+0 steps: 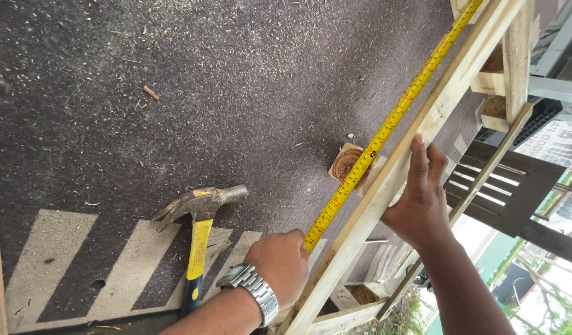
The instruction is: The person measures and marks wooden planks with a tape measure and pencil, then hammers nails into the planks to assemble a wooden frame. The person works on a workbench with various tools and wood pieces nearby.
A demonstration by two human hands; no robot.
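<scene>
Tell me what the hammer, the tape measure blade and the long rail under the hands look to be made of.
Hammer: dull grey metal head, worn; yellow and black handle, probably fibreglass or plastic with a rubber grip.
Tape measure blade: thin yellow-coated strip, likely painted steel, held by the left hand.
Rail: pale unfinished wood with visible grain, under the right hand.

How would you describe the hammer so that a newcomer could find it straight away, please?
Look at the dark, sawdust-strewn board with pale painted stripes. The hammer lies on those stripes, just beside the left hand. Its yellow-and-black handle and steel claw head set it apart from the yellow tape measure.
</scene>
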